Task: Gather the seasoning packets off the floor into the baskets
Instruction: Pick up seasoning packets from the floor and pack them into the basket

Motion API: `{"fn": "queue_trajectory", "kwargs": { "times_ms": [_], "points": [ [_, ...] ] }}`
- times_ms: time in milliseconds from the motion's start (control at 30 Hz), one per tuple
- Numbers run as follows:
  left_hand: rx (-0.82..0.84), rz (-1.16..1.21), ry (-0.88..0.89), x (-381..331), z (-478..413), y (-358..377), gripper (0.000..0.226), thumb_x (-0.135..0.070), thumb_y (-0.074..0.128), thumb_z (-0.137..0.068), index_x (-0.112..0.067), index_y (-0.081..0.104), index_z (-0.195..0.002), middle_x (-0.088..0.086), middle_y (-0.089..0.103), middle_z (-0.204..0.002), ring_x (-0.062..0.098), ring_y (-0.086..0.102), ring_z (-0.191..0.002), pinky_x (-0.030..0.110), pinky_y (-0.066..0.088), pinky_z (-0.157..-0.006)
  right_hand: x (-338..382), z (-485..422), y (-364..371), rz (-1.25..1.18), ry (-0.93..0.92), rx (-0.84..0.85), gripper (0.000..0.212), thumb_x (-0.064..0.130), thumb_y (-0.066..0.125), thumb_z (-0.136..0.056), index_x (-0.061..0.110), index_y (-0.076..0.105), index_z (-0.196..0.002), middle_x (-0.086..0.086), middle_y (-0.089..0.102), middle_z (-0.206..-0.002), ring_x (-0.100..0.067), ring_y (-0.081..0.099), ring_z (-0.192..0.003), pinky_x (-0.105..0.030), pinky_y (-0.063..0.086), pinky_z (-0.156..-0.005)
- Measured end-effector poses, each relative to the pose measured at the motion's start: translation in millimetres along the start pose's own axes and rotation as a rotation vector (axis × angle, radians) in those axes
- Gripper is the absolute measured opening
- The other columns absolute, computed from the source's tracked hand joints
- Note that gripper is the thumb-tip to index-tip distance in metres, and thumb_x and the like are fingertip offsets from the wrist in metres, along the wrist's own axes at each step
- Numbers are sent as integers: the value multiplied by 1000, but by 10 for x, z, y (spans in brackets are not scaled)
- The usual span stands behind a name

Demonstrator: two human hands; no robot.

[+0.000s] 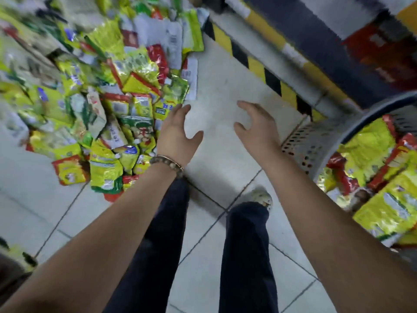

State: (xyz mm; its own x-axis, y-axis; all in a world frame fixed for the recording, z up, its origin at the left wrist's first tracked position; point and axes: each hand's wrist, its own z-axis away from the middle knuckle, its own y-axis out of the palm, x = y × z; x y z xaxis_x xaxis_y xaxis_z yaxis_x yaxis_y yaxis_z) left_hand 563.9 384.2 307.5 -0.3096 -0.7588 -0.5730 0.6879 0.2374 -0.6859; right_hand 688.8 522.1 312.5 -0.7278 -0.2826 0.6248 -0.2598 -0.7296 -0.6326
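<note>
Arms stretched forward, left hand (178,132) and right hand (255,125) spread loose, gripping nothing.

Held above the tiled floor (225,86), between the heap of seasoning packets (108,93) lying on the left, just beside the left fingertips, and the perforated basket (316,141) on the right, partly filled with more of the same. Beaded bracelet (167,162) round the left wrist; yellow-and-black striped kerb (255,62) beyond.

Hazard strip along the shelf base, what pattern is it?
Hazard strip: black and yellow stripes, head view.
</note>
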Motion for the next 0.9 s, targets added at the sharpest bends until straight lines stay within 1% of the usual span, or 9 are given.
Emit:
{"fn": "queue_trajectory", "kwargs": {
  "times_ms": [100,200,367,500,600,700,767,833,900],
  "points": [
    [-38,19,-159,662,-145,-362,64,-20,67,-82,-11,40,-139,10,36,-147,26,34,-135,37,32,-108,407,-355,596,48,0,143,48,13,61,-86,12,52,-133,-9,53,-134,-25,48,-124,-28,35,-103],
    [-40,33,-281,1264,-308,-581,63,-23,66,-83,-12,40,-140,9,36,-148,25,34,-135,38,33,-108,725,-658,1133,101,5,254,48,14,62,-85,13,52,-133,-9,53,-134,-24,49,-124,-28,36,-100],
    [-72,80,-413,2047,-587,-695,61,-28,64,-84,-14,40,-139,6,39,-145,24,39,-131,38,37,-106,1063,-1166,2010,175,-10,407,50,17,60,-87,17,49,-135,-6,50,-138,-23,47,-126,-32,40,-98],
    [-84,122,-476,2513,-760,-586,63,-32,65,-84,-16,39,-139,4,41,-143,22,40,-130,36,37,-105,1205,-1546,2729,106,47,490,53,16,62,-88,13,45,-139,-6,48,-142,-21,47,-127,-31,39,-99],
    [-131,172,-521,2685,-840,-488,60,-29,63,-85,-15,40,-139,4,43,-142,21,40,-129,31,35,-101,1296,-1754,3127,85,47,495,51,22,63,-89,12,48,-136,-7,53,-137,-22,53,-120,-33,44,-97],
    [-226,316,-646,2889,-952,-390,57,-26,63,-86,-14,42,-138,5,45,-141,20,42,-129,29,36,-100,1509,-1933,3563,63,-4,446,44,36,63,-87,14,57,-125,-3,63,-118,-19,59,-106,-35,47,-90],
    [-299,408,-721,3019,-1019,-324,54,-24,62,-86,-14,45,-136,5,49,-138,19,45,-127,28,37,-99,1691,-2014,3856,21,9,436,41,42,65,-84,13,62,-113,0,65,-103,-16,60,-92,-32,49,-81],
    [-361,453,-747,3139,-1056,-274,47,-22,60,-87,-12,49,-132,5,53,-134,19,49,-123,26,39,-96,1834,-2082,4153,-54,38,439,33,41,69,-82,15,65,-103,3,68,-95,-14,63,-84,-32,50,-77],
    [-427,515,-780,3255,-1066,-254,43,-17,60,-87,-10,53,-129,5,57,-130,19,52,-119,27,41,-96,1914,-2114,4375,-59,25,415,21,28,68,-83,16,67,-100,1,70,-100,-18,64,-92,-31,51,-80]
  ]
}}
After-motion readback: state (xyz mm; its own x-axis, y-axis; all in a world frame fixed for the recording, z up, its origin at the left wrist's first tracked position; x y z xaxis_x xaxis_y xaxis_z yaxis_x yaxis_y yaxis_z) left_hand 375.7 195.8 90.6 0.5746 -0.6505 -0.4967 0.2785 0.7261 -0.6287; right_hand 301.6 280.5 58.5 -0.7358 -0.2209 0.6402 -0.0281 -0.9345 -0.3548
